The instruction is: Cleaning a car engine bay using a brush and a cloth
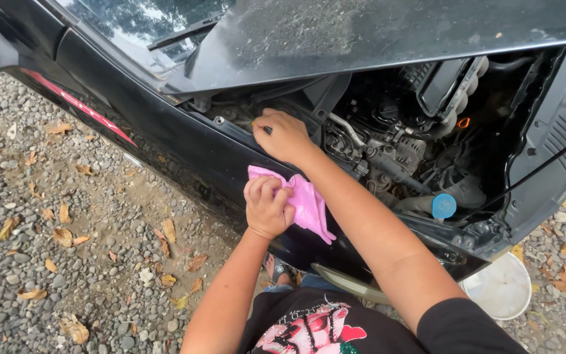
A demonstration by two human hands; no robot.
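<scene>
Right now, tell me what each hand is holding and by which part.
The left hand grips a pink cloth by its bunched upper end. The right hand pinches something small and dark by the engine bay edge; what it is cannot be told.

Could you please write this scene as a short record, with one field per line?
Place: gravel ground with dry leaves, beside a black car
Hood: raised, engine bay open to view
Left hand: grips a pink cloth against the fender
Right hand: reaches to the engine bay edge, closed on a small dark object, too hidden to tell
Blue cap: on a reservoir near the car's front
White bucket: on the ground by the front
</scene>
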